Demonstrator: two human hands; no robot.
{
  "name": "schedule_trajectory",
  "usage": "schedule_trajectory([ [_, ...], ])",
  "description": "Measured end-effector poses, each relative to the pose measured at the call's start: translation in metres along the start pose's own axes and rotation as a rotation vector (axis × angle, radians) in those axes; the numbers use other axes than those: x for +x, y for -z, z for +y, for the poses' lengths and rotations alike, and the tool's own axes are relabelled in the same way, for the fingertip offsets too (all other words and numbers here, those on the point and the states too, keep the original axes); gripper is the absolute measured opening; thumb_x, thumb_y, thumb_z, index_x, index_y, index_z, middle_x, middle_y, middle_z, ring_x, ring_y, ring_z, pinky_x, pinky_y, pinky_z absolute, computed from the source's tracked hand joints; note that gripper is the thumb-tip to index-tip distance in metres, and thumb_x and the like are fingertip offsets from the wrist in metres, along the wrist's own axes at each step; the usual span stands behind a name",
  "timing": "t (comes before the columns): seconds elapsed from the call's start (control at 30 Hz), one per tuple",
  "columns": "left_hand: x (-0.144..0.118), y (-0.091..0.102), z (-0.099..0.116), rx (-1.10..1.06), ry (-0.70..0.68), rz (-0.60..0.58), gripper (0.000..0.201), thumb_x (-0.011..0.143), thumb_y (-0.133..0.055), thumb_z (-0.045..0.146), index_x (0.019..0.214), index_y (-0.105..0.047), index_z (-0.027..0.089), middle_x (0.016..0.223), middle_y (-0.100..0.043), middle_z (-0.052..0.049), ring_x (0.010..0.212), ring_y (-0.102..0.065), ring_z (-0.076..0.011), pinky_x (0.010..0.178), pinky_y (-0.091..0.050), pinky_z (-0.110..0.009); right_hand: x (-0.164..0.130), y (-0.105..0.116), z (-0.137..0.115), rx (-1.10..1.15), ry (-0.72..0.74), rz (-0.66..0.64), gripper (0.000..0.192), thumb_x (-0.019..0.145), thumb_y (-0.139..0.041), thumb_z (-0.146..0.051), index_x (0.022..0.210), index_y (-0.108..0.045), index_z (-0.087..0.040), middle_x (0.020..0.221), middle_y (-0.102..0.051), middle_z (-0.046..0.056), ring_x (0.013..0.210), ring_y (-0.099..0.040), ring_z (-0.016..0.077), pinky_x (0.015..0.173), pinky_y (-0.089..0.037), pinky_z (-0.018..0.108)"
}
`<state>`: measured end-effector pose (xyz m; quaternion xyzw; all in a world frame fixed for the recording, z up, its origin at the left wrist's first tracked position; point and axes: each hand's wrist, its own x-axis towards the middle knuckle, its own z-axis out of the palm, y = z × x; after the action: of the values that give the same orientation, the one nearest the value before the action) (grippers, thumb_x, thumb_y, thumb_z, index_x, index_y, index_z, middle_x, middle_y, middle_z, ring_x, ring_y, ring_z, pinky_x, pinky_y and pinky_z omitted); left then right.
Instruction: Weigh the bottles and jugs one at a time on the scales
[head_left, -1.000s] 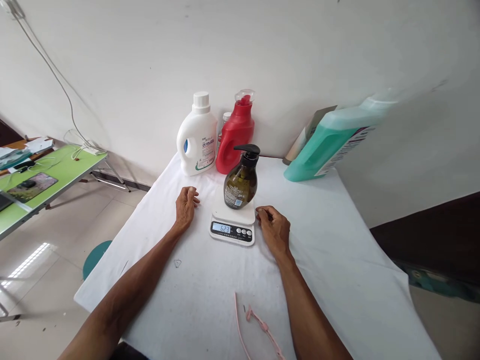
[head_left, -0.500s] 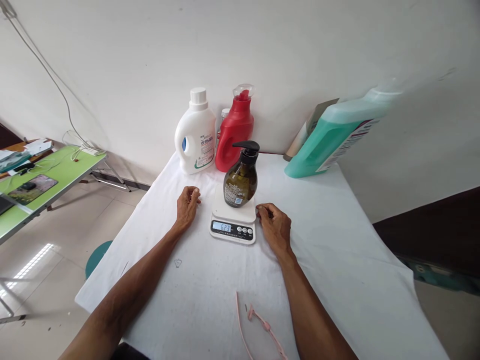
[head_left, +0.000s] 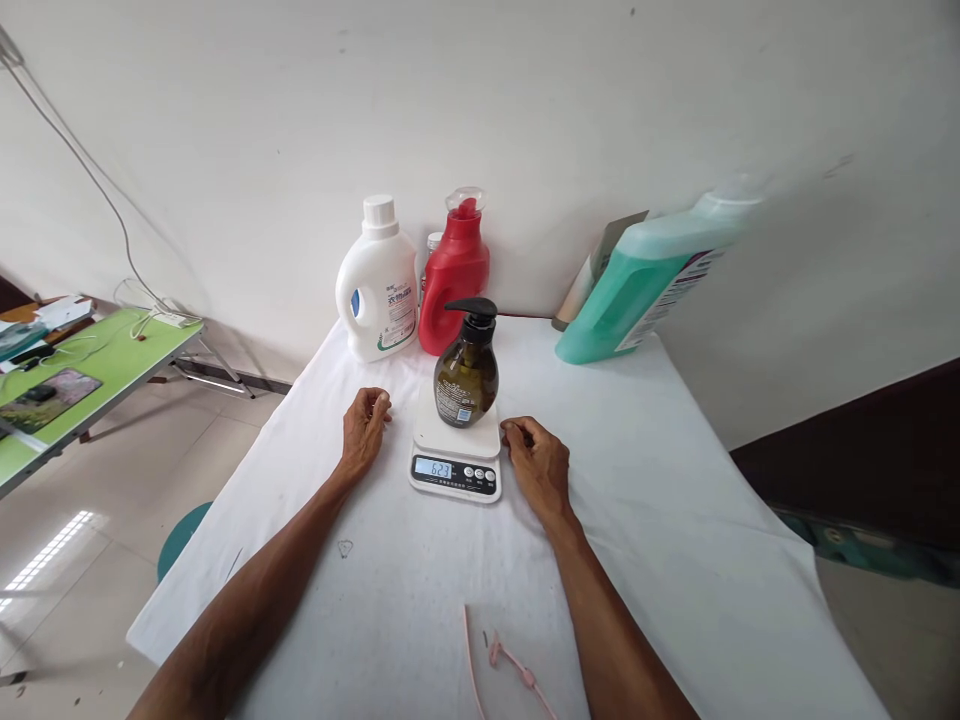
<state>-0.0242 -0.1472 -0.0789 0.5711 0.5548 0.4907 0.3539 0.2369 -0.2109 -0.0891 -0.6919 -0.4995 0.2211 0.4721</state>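
A dark pump bottle (head_left: 466,372) stands upright on a white kitchen scale (head_left: 456,452) at the centre of a table draped in a white cloth (head_left: 660,520), the display showing 623. Across the last second almost nothing in the arrangement has changed: the reading holds at 623, the bottle has not shifted on the platform, and both hands remain where they were on either side of the scale; only the head camera has swung slightly, sliding the whole scene a little left and down in view. The steady figure suggests the weighing has settled and the bottle is left alone for the reading.

The left hand (head_left: 362,437) lies on the cloth at 9 o'clock from the scale, near it but apart, fingers loosely curled and holding nothing. The right hand (head_left: 537,468) rests at 3 o'clock, just beside the scale's edge, fingers curled under in a loose fist; whether it touches the scale cannot be told, and it appears empty. Both forearms stretch forward, flat and relaxed.

At 12 o'clock, against the wall, stand a white detergent bottle (head_left: 376,285) and a red bottle (head_left: 453,277); at 2 o'clock a green jug (head_left: 645,283) stands.
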Motion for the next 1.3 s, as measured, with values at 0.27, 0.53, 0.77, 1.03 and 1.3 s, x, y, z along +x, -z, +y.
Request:
schedule_trajectory([
  [0.27,0.001,-0.001,0.000,0.007,-0.004,0.005,0.039,0.097,-0.058,0.058,0.097,-0.065,0.020,0.090,-0.073,-0.006,0.069,-0.066,-0.0166,0.064,-0.052,-0.030,0.000,0.000,-0.001,0.017,-0.014,-0.003,0.035,0.086,-0.047,-0.050,0.081,-0.070,-0.023,0.072,-0.073,0.005,0.067,-0.062,0.0217,0.069,-0.044,0.033],
  [0.53,-0.011,-0.003,0.026,0.015,-0.127,-0.045,0.056,0.093,-0.064,0.065,0.129,-0.060,0.022,0.125,-0.070,-0.014,0.106,-0.071,-0.0261,0.091,-0.057,-0.043,0.002,-0.001,-0.001,0.035,-0.006,0.001,0.034,0.089,-0.047,-0.047,0.080,-0.069,-0.023,0.073,-0.073,0.005,0.068,-0.064,0.0217,0.070,-0.043,0.032],
  [0.77,-0.004,-0.049,0.083,0.128,-0.381,-0.140,0.108,0.066,-0.095,0.054,0.156,-0.040,0.029,0.156,-0.050,-0.018,0.140,-0.056,-0.0376,0.112,-0.050,-0.054,0.004,-0.002,0.002,0.042,0.021,0.026,0.035,0.094,-0.046,-0.046,0.079,-0.069,-0.024,0.070,-0.071,0.003,0.066,-0.063,0.0209,0.067,-0.043,0.030],
  [1.03,0.004,-0.081,0.099,0.289,-0.304,-0.012,0.076,0.060,-0.097,0.047,0.117,-0.051,0.026,0.106,-0.069,-0.005,0.097,-0.071,-0.0294,0.083,-0.057,-0.043,0.004,-0.005,0.005,0.049,0.047,0.060,0.034,0.096,-0.042,-0.041,0.078,-0.065,-0.025,0.070,-0.069,0.002,0.065,-0.062,0.0210,0.067,-0.040,0.030],
  [1.3,0.048,-0.143,0.138,0.125,-0.309,-0.026,0.076,0.059,-0.098,0.043,0.113,-0.048,0.023,0.106,-0.069,-0.007,0.097,-0.070,-0.0270,0.085,-0.056,-0.041,0.006,-0.008,0.010,0.037,0.058,0.062,0.033,0.098,-0.039,-0.039,0.077,-0.061,-0.026,0.075,-0.074,0.005,0.070,-0.066,0.0235,0.067,-0.038,0.031],
])
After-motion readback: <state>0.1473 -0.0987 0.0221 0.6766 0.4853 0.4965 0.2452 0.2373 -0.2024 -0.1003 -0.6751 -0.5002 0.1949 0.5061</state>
